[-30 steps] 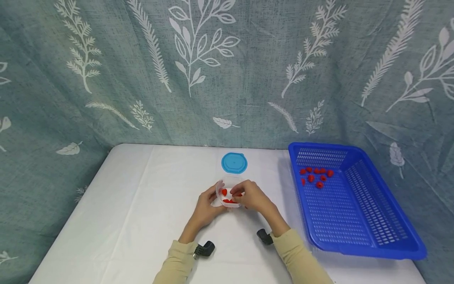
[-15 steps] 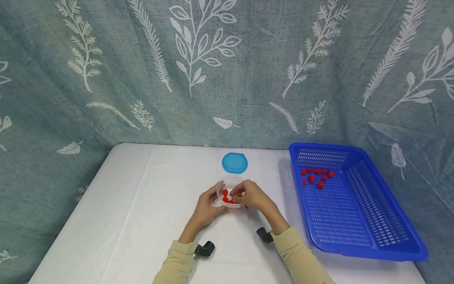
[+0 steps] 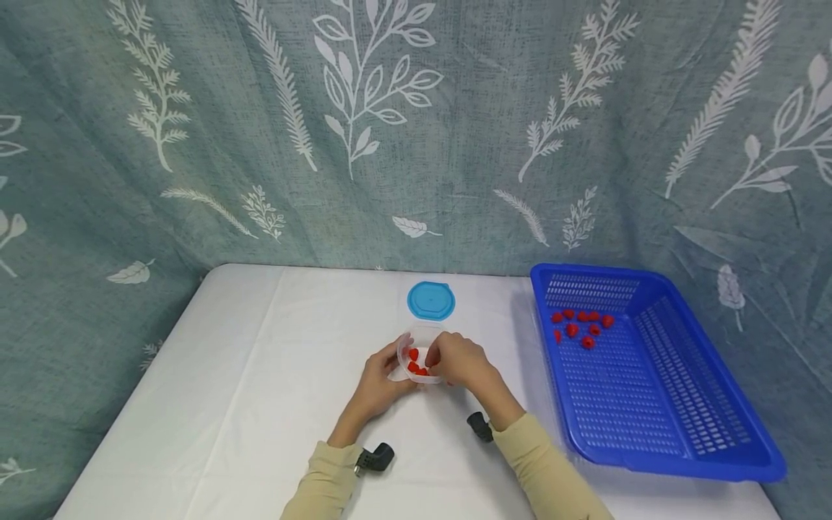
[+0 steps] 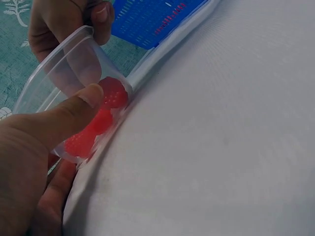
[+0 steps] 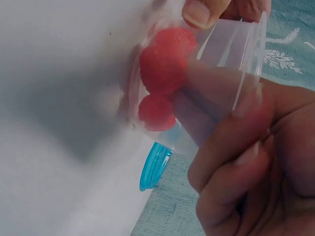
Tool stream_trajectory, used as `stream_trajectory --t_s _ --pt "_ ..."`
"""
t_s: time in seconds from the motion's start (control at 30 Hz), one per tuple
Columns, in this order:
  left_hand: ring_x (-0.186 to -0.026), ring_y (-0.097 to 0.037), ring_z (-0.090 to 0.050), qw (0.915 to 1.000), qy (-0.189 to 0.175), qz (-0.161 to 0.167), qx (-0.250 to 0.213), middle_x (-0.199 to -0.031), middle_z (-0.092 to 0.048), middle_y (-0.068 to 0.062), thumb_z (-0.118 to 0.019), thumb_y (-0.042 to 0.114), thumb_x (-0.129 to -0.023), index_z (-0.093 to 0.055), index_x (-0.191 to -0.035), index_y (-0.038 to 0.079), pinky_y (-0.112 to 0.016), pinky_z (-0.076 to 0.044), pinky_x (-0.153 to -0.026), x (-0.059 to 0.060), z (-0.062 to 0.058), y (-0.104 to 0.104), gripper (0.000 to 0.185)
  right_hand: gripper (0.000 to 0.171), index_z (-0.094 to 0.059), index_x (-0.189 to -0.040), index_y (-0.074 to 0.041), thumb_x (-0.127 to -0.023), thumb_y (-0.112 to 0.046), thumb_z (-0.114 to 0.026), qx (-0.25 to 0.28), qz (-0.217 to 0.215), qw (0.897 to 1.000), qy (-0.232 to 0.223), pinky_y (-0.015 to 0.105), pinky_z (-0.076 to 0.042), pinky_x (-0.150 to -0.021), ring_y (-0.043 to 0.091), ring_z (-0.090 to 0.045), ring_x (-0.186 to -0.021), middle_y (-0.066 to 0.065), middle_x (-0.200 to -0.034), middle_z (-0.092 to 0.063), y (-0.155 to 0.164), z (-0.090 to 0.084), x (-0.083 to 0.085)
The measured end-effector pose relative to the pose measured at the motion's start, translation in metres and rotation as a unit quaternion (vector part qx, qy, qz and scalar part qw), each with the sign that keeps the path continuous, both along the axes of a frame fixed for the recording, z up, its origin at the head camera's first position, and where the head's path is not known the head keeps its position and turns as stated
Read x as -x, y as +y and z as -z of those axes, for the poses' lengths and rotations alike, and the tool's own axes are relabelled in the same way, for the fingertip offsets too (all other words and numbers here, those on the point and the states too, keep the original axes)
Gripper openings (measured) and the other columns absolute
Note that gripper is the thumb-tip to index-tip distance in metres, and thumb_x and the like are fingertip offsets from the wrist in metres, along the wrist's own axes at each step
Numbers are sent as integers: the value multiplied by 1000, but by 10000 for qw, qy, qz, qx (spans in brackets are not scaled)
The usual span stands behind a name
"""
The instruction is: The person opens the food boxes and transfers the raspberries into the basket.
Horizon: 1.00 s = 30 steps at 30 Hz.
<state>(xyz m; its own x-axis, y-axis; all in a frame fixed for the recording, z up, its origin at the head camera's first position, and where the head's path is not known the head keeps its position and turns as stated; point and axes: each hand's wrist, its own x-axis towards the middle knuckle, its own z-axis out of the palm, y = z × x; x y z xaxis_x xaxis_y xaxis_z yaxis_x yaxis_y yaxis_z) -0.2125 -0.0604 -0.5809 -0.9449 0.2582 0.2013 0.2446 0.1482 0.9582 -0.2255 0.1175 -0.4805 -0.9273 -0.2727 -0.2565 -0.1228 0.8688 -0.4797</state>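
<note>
A small clear plastic container (image 3: 422, 334) stands on the white cloth, its mouth upward, with several red raspberries (image 5: 165, 71) at its bottom. My left hand (image 3: 378, 379) grips it from the left; in the left wrist view the thumb (image 4: 69, 110) presses along the outer wall. My right hand (image 3: 460, 359) reaches over the rim from the right. Through the wall in the right wrist view, its digits extend down to the raspberries, while other fingers (image 5: 229, 177) curl outside the container. I cannot tell whether they pinch a berry.
A blue flat lid (image 3: 431, 300) lies just behind the container. To the right stands a large blue slotted basket (image 3: 624, 419), with several more raspberries (image 3: 572, 330) in its far left corner. A leaf-patterned green curtain (image 3: 416, 144) hangs behind the table.
My right hand shifts slightly inside the container, its fingers drawing more curled. The raspberries in the container have moved a little, with more of one showing at the left. My left hand stays put.
</note>
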Motion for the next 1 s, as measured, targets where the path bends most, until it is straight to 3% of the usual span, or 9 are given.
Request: stream_trajectory --t_s 0.27,0.37,0.6,1.0 --pt "-146 -31 -42 9999 -57 -35 -153 -151 -52 -16 -85 -6 -74 -48 -150 2 -41 -41 -116 0 -1 1 85 3 -77 -91 -6 -90 -8 -75 -157 -362 9991 141 32 -57 -65 16 -58 -68 2 -84 -72 3 -2 2" --pt "-147 -32 -40 9999 -92 -88 -81 -152 -51 -18 -84 -9 -75 -46 -151 1 -42 -39 -117 -1 -3 3 86 4 -77 -90 -6 -91 -8 -74 -170 -451 9988 93 30 -57 -64 15 -58 -67 1 -80 -71 4 -2 2" --pt "-144 -38 -42 9998 -46 -90 -145 -149 -52 -23 -82 -10 -75 -46 -148 -5 -45 -40 -116 -14 -30 4 81 5 -72 -90 -7 -94 -9 -70 43 -444 9986 -279 25 -52 -51 15 -58 -55 1 -77 -64 6 -3 3" --pt "-145 -37 -43 9999 5 -75 -145 -152 -49 -23 -81 -11 -76 -46 -148 -6 -45 -40 -116 -14 -32 4 80 6 -74 -91 -5 -93 -11 -72 -103 -605 9981 91 26 -50 -59 13 -56 -67 -2 -77 -66 10 1 4"
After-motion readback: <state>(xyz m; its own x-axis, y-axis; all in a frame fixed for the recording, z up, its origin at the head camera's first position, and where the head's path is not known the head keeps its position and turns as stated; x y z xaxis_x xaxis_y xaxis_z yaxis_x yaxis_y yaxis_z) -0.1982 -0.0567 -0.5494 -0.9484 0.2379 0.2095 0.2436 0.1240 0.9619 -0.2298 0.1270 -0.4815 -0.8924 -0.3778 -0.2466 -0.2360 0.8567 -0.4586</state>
